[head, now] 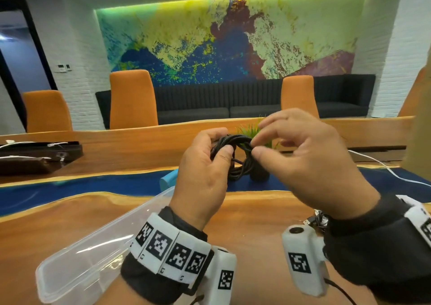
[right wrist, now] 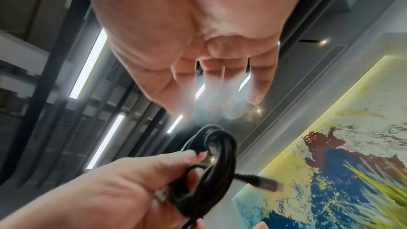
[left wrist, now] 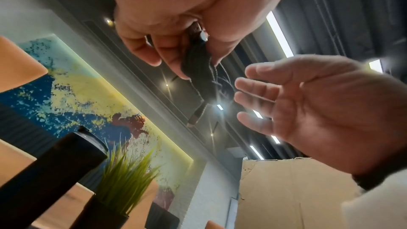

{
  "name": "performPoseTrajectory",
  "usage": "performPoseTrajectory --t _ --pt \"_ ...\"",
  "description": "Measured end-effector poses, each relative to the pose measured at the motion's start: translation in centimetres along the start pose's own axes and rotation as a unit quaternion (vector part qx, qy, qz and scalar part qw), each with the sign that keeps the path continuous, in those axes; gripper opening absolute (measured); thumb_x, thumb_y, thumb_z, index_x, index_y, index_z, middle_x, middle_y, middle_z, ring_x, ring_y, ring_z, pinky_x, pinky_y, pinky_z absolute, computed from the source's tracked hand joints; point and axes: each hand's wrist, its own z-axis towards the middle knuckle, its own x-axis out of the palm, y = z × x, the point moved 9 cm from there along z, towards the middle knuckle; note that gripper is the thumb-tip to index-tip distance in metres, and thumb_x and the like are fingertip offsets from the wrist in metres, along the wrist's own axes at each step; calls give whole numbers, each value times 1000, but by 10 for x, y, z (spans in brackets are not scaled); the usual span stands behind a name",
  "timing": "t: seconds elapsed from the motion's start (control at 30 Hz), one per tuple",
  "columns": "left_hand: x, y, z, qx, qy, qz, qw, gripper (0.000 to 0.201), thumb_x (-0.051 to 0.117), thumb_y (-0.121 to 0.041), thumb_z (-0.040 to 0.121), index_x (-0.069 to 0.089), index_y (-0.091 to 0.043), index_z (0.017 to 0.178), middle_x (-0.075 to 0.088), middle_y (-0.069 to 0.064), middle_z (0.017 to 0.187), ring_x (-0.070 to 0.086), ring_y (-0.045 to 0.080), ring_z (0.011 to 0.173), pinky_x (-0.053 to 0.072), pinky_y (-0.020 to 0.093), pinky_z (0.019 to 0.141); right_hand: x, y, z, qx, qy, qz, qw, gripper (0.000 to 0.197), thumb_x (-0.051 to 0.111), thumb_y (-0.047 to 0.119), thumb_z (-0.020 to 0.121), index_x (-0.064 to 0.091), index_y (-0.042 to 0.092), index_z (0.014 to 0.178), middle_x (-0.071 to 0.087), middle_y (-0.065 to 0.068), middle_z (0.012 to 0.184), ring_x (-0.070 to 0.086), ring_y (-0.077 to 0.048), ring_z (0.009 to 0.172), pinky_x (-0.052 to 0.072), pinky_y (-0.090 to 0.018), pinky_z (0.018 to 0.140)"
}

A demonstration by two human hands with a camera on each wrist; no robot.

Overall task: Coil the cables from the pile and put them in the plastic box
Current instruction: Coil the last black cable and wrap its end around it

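A black cable (head: 240,162) is wound into a small coil and held up above the table. My left hand (head: 221,143) grips one side of the coil, thumb on top. In the right wrist view the coil (right wrist: 218,166) hangs from the left hand (right wrist: 114,189) with one plug (right wrist: 269,184) sticking out. My right hand (head: 256,146) is at the coil's top right with fingers nearly straight; the right hand (left wrist: 308,104) holds nothing. The clear plastic box (head: 93,246) lies on the table under my left wrist. A few loose cables (head: 314,220) show under my right wrist.
A small potted plant (head: 258,174) stands just behind the coil. A light-blue object (head: 168,178) lies beyond the box. A white cable (head: 387,168) runs across the table at right. A dark tray (head: 35,155) with white cables sits far left. Orange chairs line the far edge.
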Motion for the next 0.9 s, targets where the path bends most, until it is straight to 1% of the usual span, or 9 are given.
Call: performPoseTrajectory --t 0.13,0.27,0.37,0.43,0.5,0.53,0.67,0.8,0.9 --pt "9 6 -4 -50 17 -105 993 30 55 -10 99 56 -24 125 68 2 116 67 11 104 55 21 79 41 -8 -11 10 98 -120 988 19 65 36 85 73 30 102 51 10 108 48 -12 103 50 -37 86" --pt "10 -9 -2 17 72 -88 993 24 51 -10 101 59 -16 123 68 1 110 66 11 101 54 20 79 44 -20 -9 59 139 146 978 9 73 24 84 74 15 84 58 1 110 57 -13 107 50 -36 95" --pt "12 -24 -4 113 111 50 986 27 48 -21 101 58 -20 125 65 -7 113 61 4 105 49 14 86 55 -29 -19 210 162 470 842 18 62 22 84 68 7 76 59 -15 98 62 -26 98 54 -38 89" --pt "12 -21 -3 121 127 102 979 30 44 -27 101 56 -22 128 63 -12 110 59 0 101 46 9 83 70 -33 -28 292 179 573 744 18 61 24 86 66 9 79 56 -19 101 59 -34 101 53 -46 90" --pt "9 -11 -2 100 148 128 976 31 42 -31 101 55 -24 128 61 -16 105 58 -2 96 45 8 79 75 -34 -32 321 196 609 699 22 56 28 90 61 9 81 58 -21 109 58 -38 111 47 -57 100" --pt "8 -5 -2 87 161 136 974 31 42 -33 101 56 -25 127 61 -16 105 57 -2 96 44 9 78 73 -35 -30 321 195 598 708 24 54 28 91 60 5 85 61 -18 108 60 -36 112 48 -58 98" --pt "15 4 -5 54 173 124 976 23 44 -25 104 61 -20 119 64 -8 101 58 0 92 43 8 72 38 -47 -14 250 132 382 880 32 60 31 86 67 1 95 70 -16 99 67 -25 95 58 -40 81" --pt "16 7 -4 16 143 55 988 21 46 -17 103 65 -14 114 58 -9 81 56 -1 74 44 11 64 21 -32 -5 110 161 192 962 28 76 22 78 72 24 106 72 1 96 69 -11 92 58 -29 82" --pt "16 10 -4 -33 135 -18 990 24 44 -17 104 66 -15 113 57 -3 77 54 3 71 47 17 64 18 -29 -3 43 163 67 983 22 77 17 80 76 27 101 71 12 90 66 -3 88 55 -23 79"
